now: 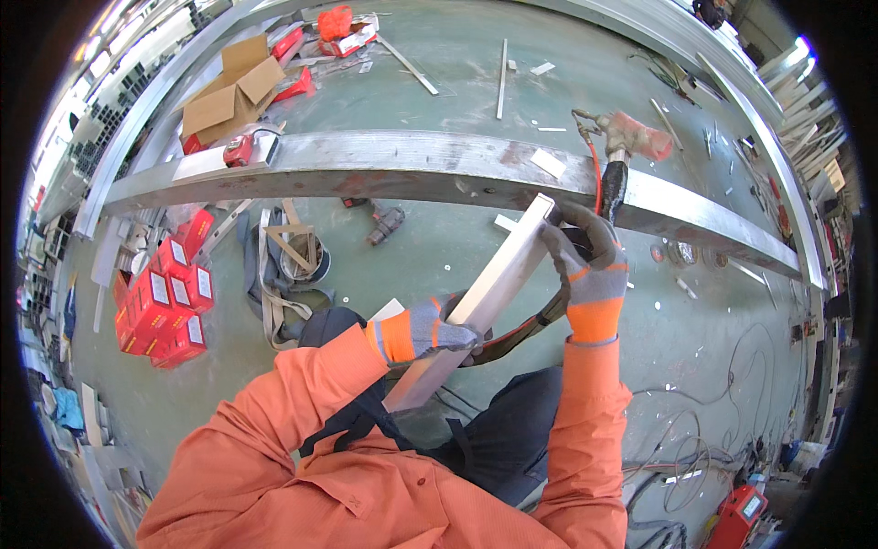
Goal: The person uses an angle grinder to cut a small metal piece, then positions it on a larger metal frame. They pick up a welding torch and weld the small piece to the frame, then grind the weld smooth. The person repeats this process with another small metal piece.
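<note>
A pale, square-section metal tube (501, 279) slants from my lap up toward a long metal beam (384, 156). Around its middle, my left hand (428, 331) in a grey and orange glove is closed. Fingers of my right hand (587, 252), gloved alike, curl over the tube's upper end from the right. Just beyond that hand, a tool with a black-wrapped handle and a reddish head (631, 137) rests on the beam, with a red hose at its side. A dark cable runs behind the tube and under my hands.
Red boxes (165, 306) are stacked on the floor at left, beside straps and a bucket (311, 261). A cordless drill (384, 220) lies beyond my left hand. On the beam sit a red tape measure (240, 150) and a small plate (548, 163). Cables (695, 448) loop across the right floor.
</note>
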Tool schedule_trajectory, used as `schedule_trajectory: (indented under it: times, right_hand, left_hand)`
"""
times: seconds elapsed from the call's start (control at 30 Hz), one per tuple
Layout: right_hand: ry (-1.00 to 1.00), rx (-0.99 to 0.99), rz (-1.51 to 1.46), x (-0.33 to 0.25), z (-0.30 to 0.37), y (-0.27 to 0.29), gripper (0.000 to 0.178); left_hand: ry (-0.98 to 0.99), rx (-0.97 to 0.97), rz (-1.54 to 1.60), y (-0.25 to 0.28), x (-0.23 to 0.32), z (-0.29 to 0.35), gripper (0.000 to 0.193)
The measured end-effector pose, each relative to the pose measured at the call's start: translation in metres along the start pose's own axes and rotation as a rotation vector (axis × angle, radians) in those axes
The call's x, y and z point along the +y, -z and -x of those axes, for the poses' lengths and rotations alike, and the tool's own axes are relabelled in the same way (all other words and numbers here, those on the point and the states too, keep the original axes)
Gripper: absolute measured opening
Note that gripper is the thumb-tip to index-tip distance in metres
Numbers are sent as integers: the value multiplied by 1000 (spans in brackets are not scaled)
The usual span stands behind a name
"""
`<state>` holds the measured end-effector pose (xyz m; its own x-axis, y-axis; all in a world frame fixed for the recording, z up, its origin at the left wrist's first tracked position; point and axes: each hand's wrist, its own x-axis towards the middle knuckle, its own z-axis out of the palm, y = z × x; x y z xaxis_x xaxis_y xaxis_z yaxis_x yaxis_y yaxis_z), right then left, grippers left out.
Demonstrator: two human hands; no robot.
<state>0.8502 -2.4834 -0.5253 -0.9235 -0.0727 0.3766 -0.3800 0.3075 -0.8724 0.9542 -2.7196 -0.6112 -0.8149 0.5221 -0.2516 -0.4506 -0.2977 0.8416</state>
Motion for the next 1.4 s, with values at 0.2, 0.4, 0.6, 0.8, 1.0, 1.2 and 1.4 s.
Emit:
schedule_trajectory:
  times: [0.2,0.4,0.6,0.8,1.0,1.2,1.4]
  right_hand:
    - [-279,-99,-252,8,-5,-8,32]
    - [-392,-68,-570,-12,-2,-20,37]
    - [-410,118,-649,-10,2,-30,27]
    - [-415,171,-638,48,-44,28,20]
    - [-352,44,-50,91,-139,5,23]
    - [-134,73,903,153,-200,9,36]
    - [106,141,581,128,-152,-12,37]
  left_hand:
    - [-165,231,-445,-5,2,4,88]
    - [-161,470,-818,-9,11,1,98]
    - [-408,707,-1135,-5,15,-3,103]
    - [-330,632,-1561,53,68,31,100]
    - [-153,786,-1910,107,138,31,107]
    - [200,713,-1989,139,211,-39,102]
    - [35,745,-1947,180,177,-38,101]
